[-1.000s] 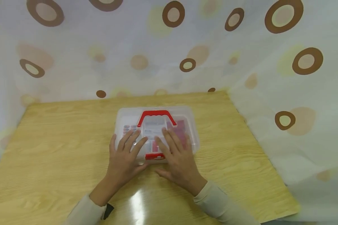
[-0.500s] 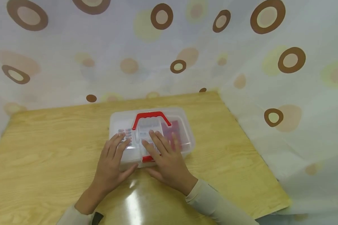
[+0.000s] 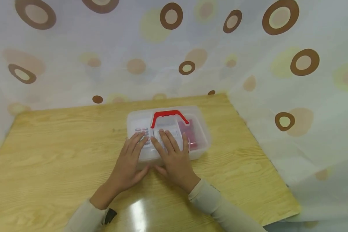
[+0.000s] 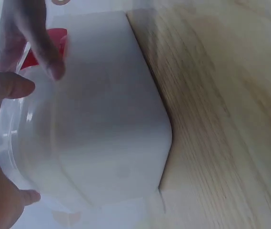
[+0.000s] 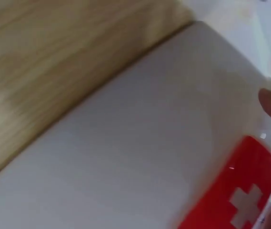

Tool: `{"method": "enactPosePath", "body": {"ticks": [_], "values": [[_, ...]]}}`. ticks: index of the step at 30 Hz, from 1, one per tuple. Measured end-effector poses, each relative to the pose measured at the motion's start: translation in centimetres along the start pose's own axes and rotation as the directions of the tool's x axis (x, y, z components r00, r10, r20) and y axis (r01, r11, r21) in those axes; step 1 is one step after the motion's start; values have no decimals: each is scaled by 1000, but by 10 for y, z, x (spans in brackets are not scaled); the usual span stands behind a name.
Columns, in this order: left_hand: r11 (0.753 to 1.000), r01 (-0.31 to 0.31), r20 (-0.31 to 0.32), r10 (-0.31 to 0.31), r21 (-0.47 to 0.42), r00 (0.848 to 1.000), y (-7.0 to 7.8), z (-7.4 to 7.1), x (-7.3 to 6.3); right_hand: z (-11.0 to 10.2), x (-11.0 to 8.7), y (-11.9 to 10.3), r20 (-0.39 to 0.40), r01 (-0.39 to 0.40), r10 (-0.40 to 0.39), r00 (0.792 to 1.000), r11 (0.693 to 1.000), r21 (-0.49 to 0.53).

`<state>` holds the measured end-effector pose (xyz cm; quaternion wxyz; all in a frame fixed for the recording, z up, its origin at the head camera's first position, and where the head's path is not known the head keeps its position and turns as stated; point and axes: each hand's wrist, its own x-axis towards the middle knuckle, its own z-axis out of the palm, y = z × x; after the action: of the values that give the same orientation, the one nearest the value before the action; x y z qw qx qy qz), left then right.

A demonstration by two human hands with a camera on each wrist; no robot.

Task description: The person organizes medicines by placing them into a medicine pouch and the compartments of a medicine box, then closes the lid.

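Note:
A translucent plastic first-aid box (image 3: 201,129) with a red carry handle (image 3: 170,112) lies on the table. My left hand (image 3: 129,161) rests on the front left of its lid, fingers extended, thumb low at the front. My right hand (image 3: 177,161) lies over the front middle and right, fingers spread, its thumb close to the left one. It hides the red latch in the head view; the right wrist view shows that latch (image 5: 240,176) with its white cross. Through the lid show a blister pack (image 3: 142,130) and a pink-red item (image 3: 191,129).
The wood-grain table (image 3: 61,154) extends around the box on all sides. A white cloth with brown ring patterns (image 3: 133,38) hangs behind the table and along its right side.
The box has shifted slightly right and away with both hands on it. My right hand now covers the latch, which showed a second ago. The head view has also swung a little.

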<state>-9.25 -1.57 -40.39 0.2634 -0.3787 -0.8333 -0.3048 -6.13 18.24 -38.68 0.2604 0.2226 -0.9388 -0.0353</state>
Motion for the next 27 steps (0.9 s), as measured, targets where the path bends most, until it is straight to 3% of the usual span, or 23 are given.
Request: {"method": "enactPosePath", "body": {"ticks": [7,13,16,21,27], "values": [[998,63,86,-62,-11,994,-5,-1,8,-4,2,14,-51,-33,36,998,998,62],[981,140,148,-120,-131,982,-13,-7,16,11,13,29,-50,-22,19,999,998,-61],[970,175,177,-145,-167,974,-11,-6,27,17,16,38,-57,-39,35,998,997,-72],[967,205,268,-160,-150,950,-3,-1,50,22,17,51,-39,-51,49,998,997,-54],[977,193,283,-161,-92,946,0,4,54,16,12,74,5,-60,60,998,996,65]]}}
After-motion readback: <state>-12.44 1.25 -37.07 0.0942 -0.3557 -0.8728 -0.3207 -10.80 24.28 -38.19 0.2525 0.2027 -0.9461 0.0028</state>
